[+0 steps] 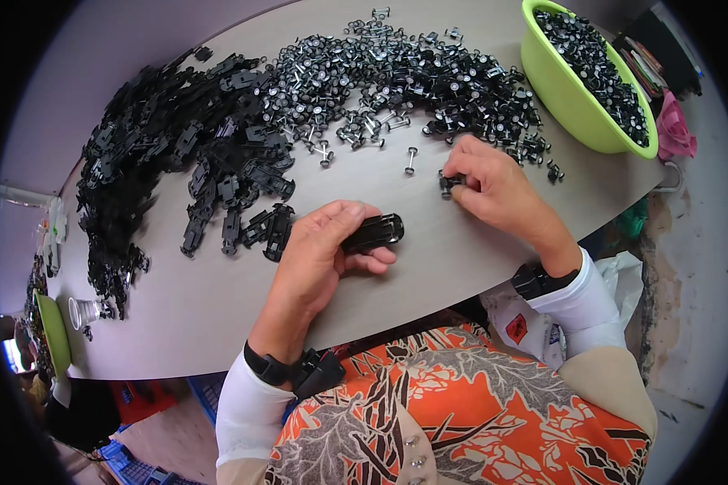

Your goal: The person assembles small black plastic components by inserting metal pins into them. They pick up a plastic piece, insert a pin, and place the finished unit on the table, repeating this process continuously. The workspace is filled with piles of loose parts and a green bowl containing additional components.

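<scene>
My left hand (323,242) is closed around a black plastic toy car body (378,233), held above the near part of the table with one end sticking out past the fingers. To its right, my right hand (497,184) pinches a small dark wheel axle (448,186) between thumb and fingers, just over the tabletop. A single loose wheel axle (412,160), silver with black wheels, lies between the hands and the large pile of wheel axles (315,81). Just left of my left hand are several black toy car bases (279,230), at the edge of a bigger heap.
A heap of black car bases (146,121) spreads along the table's left side. At the back right stands a lime-green basin (570,109) filled with dark axles. A clear plastic cup (84,313) lies near the left edge, beside another green basin (52,331).
</scene>
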{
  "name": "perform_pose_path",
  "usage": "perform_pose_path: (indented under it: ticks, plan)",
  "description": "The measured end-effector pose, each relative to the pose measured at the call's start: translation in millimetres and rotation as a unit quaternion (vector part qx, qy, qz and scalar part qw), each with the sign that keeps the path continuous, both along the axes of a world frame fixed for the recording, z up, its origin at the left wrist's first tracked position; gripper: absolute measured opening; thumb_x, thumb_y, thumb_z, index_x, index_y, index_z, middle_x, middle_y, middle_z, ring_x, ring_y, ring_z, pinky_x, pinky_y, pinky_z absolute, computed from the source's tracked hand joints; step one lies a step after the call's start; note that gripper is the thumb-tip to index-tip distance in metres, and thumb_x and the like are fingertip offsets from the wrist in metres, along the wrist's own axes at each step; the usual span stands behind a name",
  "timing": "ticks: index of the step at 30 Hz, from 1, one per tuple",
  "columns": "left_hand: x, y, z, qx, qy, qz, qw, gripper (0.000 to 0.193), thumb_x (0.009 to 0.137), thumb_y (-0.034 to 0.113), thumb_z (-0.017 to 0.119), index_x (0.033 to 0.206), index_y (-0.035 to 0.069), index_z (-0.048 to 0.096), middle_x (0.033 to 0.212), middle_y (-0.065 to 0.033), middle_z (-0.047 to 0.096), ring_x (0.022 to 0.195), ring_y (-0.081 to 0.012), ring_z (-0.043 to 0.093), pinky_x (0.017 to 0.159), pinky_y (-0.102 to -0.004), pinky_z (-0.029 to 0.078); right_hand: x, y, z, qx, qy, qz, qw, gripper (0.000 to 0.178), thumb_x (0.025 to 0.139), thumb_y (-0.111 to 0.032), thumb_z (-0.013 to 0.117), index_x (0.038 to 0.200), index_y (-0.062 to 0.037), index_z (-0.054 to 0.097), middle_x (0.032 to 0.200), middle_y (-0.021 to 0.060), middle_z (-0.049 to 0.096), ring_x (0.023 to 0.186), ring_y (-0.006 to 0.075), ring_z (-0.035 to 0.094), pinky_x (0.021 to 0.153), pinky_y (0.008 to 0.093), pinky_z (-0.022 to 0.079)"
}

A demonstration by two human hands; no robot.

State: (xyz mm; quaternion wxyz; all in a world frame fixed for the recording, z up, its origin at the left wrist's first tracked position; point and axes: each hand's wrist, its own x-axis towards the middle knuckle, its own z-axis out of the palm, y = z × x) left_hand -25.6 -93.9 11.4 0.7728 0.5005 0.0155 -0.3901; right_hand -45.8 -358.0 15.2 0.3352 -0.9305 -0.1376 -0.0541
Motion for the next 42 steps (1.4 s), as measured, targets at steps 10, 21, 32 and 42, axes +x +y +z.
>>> perform_pose_path:
  ticks: [10, 21, 32, 42]
  plan:
    - [1.0, 4.6, -11.4, -0.166, 0.098, -0.013, 0.981, 0.035, 0.098, 0.017, 0.045, 0.114, -0.012, 0.054, 0.108, -0.0231, 0.063, 0.094, -0.0363, 0.066, 0.083, -0.0412, 0.057, -19.0, 72.2, 18.7, 0.080, -0.140, 0.123, 0.979, 0.017, 0.072, 0.006, 0.060, 0.087, -0.0018, 0.061, 0.089, 0.0110, 0.056, 0.068, 0.0274, 0.059, 0.058, 0.0362, 0.049]
    - [-5.1, 8.0, -16.8, -0.139, 0.075, -0.015, 0.987, 0.017, 0.095, 0.017, 0.057, 0.095, 0.000, 0.058, 0.099, -0.0135, 0.064, 0.088, -0.0264, 0.068, 0.081, -0.0365, 0.059, -19.7, 78.0, 9.8, 0.089, -0.111, 0.132, 0.981, 0.012, 0.072, 0.007, 0.060, 0.082, -0.0009, 0.060, 0.085, 0.0113, 0.052, 0.064, 0.0275, 0.058, 0.055, 0.0362, 0.047]
    - [-12.9, 0.7, -9.4, -0.087, 0.028, -0.003, 0.996, 0.019, 0.097, 0.018, 0.054, 0.089, 0.001, 0.057, 0.091, -0.0091, 0.062, 0.081, -0.0204, 0.066, 0.078, -0.0336, 0.059, -25.5, 79.9, 3.7, 0.137, -0.106, 0.113, 0.978, 0.009, 0.073, 0.008, 0.058, 0.074, -0.0010, 0.055, 0.078, 0.0113, 0.048, 0.058, 0.0303, 0.053, 0.051, 0.0394, 0.043]
    - [-24.4, 15.1, -0.5, -0.048, -0.078, -0.032, 0.995, 0.018, 0.095, 0.017, 0.056, 0.084, 0.003, 0.055, 0.085, -0.0031, 0.059, 0.082, -0.0101, 0.060, 0.076, -0.0290, 0.056, -32.5, 94.5, 5.2, 0.115, -0.113, 0.136, 0.978, 0.022, 0.071, 0.007, 0.060, 0.090, -0.0032, 0.055, 0.080, 0.0112, 0.047, 0.061, 0.0321, 0.054, 0.052, 0.0413, 0.046]
